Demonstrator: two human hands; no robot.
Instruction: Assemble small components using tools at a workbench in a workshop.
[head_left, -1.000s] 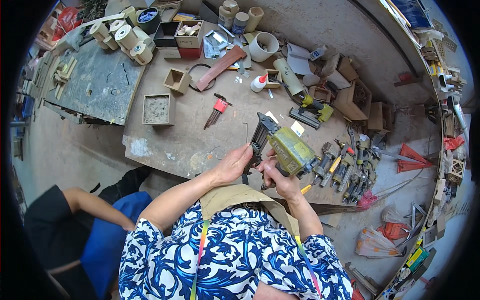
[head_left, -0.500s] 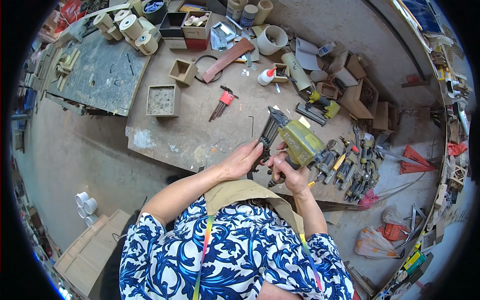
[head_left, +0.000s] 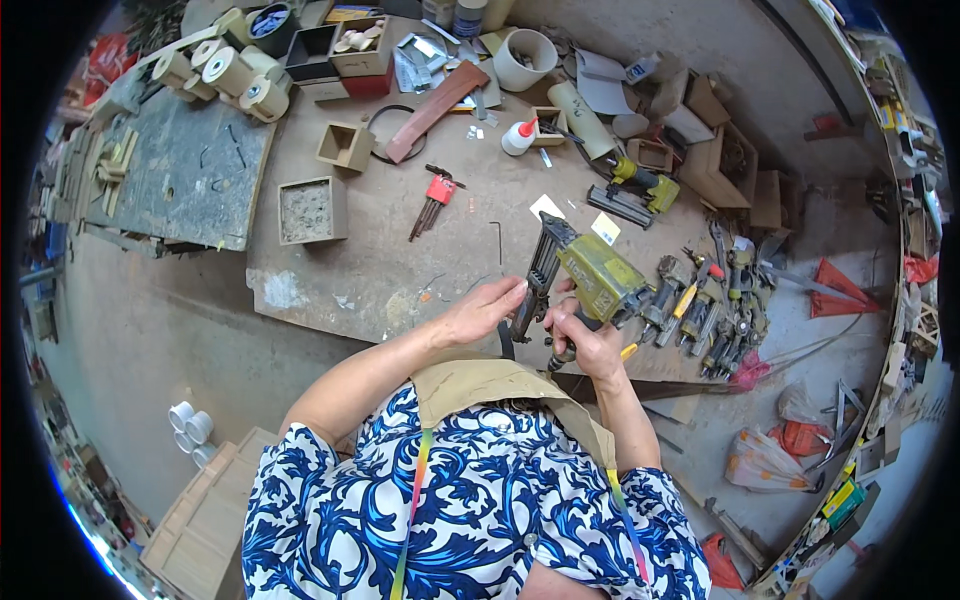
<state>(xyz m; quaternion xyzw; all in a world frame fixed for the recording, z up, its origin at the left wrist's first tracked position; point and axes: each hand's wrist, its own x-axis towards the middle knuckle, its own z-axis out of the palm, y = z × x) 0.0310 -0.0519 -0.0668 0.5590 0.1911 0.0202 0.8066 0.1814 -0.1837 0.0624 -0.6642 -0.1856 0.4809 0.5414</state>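
My right hand is wrapped round the handle of a green and black nail gun, held over the front edge of the workbench. The gun's dark magazine points toward my left side. Beside that magazine is my left hand, its fingers stretched out flat; the fingertips reach its edge, and whether they touch it is unclear. A hex key lies on the bench beyond my left hand. Farther back sits a hex key set in a red holder. Another green nail gun rests behind the held one.
Several air tools crowd the bench's right end. Farther back stand a glue bottle with a red cap, a white pot and small wooden boxes. A square box of grey bits stands left. Plastic bags lie on the floor.
My left hand has eased off the magazine, its fingers now flatter. The nail gun stays in my right hand. The whole view has shifted slightly.
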